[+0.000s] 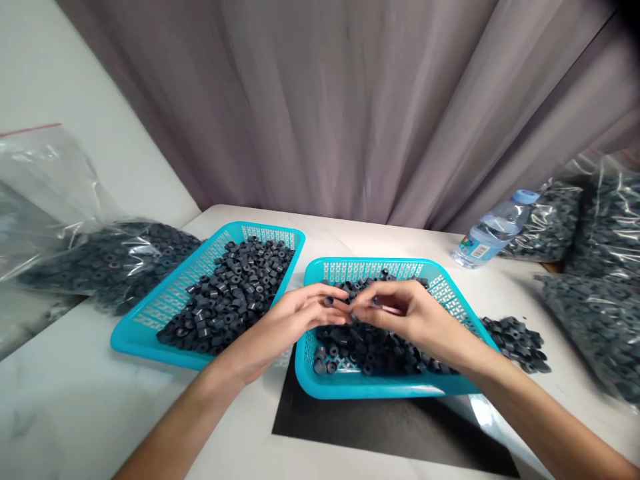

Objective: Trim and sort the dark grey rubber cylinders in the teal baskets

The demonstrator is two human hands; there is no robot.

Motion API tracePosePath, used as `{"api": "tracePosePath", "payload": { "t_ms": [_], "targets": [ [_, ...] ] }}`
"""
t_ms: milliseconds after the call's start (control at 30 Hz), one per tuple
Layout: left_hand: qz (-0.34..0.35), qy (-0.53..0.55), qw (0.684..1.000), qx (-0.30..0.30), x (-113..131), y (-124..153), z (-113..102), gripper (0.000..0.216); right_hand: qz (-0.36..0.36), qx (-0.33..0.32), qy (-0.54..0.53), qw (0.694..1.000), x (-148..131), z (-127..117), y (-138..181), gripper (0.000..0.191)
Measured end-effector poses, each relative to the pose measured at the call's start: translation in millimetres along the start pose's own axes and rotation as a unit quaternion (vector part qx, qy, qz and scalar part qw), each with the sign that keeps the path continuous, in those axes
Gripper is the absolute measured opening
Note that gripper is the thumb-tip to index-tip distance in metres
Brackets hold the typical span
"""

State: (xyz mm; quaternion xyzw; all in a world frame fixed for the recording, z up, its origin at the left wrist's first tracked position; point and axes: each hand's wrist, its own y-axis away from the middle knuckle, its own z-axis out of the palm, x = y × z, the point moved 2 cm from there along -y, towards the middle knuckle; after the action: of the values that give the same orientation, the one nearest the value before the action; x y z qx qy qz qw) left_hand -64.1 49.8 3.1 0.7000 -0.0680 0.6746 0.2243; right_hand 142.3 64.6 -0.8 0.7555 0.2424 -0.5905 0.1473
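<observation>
Two turquoise baskets sit on a white table, both holding several small dark grey rubber rings. My left hand (300, 312) and my right hand (400, 312) meet over the right basket (373, 389), fingertips almost touching. The left fingers pinch a small dark ring (329, 301). The right fingers are curled in a pinch on something small that I cannot make out. The left basket (150, 330) lies just beside my left forearm, with its ring pile (230, 293) heaped toward its right side.
A loose heap of rings (515, 341) lies right of the right basket. Clear plastic bags of rings stand at the left (100, 260) and at the right (595, 267). A water bottle (493, 232) lies behind. A black sheet (380, 427) is under the right basket. Grey curtain behind.
</observation>
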Motion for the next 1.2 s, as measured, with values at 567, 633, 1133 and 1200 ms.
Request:
{"api": "tracePosePath", "payload": {
  "t_ms": [567,633,1133,1200],
  "targets": [
    [0.083,-0.032,0.995,0.045,-10.4,-10.8,14.7,0.025,-0.017,0.086,-0.030,0.996,0.2,8.3,-2.6,0.029],
    [0.085,-0.041,0.995,0.044,-11.0,-11.6,15.2,0.025,-0.023,0.096,-0.006,0.995,1.0,7.4,-2.5,0.031],
    [0.087,-0.473,0.824,0.298,32.7,12.5,-85.3,0.023,-0.041,-0.160,0.240,0.957,7.1,13.8,4.6,0.021],
    [0.098,-0.573,0.749,0.318,35.2,15.1,-88.3,0.025,-0.029,-0.151,0.274,0.949,9.1,19.8,1.0,0.018]
  ]
}}
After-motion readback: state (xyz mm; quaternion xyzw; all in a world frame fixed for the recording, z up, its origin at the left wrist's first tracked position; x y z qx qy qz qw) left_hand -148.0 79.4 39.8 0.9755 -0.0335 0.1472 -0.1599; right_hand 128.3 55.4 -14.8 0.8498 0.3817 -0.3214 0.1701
